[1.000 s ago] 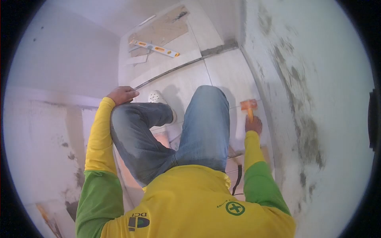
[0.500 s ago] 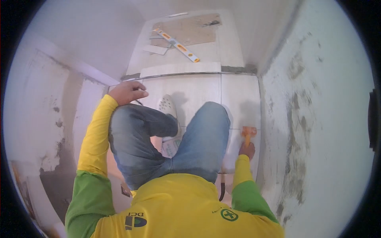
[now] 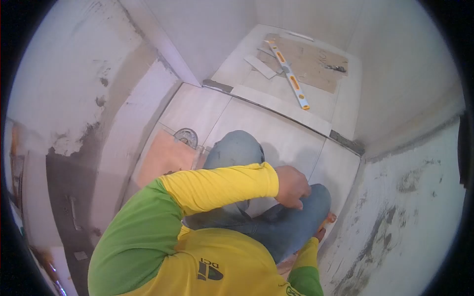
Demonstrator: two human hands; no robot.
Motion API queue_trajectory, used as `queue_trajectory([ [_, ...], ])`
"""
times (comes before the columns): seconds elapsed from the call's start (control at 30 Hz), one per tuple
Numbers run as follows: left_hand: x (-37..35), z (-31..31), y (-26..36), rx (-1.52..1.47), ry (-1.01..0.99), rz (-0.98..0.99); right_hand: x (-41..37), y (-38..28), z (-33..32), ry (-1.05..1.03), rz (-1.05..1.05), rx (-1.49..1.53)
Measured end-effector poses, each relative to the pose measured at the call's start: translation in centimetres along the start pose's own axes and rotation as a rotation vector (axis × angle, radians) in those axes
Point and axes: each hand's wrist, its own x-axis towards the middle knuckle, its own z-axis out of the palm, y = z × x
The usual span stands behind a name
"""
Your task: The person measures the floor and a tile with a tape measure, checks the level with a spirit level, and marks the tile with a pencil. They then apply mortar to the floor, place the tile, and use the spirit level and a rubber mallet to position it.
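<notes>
My right hand is low at the right, partly behind my right knee, closed round the handle of an orange mallet. Only part of the mallet's head shows, near the foot of the right wall. My left hand reaches across my body over my right knee, fingers loosely bent, the thumb apart and nothing visible in it. Under my legs and ahead of them lie large pale floor tiles with thin joints between them.
Beyond a dark gap, a spirit level lies on brown cardboard beside a white tile strip. A grey round piece sits by an orange-pink panel at left. Mortar-smeared walls stand close on both sides.
My view has turned and leaned left. My left hand has swung from beside my left knee across to my right knee. The mallet stays in my right hand, now partly hidden.
</notes>
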Motion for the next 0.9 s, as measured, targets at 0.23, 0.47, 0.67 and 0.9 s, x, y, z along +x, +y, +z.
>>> queue_trajectory([
  [0.23,-1.0,-1.5,-0.3,-0.085,0.023,0.0,4.0,7.0,2.5,0.012,0.006,0.002],
  [0.47,-1.5,-0.8,-2.1,-0.055,0.071,-0.019,1.3,-1.1,-0.5,0.167,0.065,-0.134],
  [0.67,-1.7,-1.5,-1.6,-0.067,0.018,-0.05,1.4,-2.4,-3.1,0.147,0.111,-0.368],
  [0.9,-1.5,-0.5,-1.7,-0.007,0.118,0.055,-1.1,-4.6,-4.4,0.121,0.172,-0.46],
])
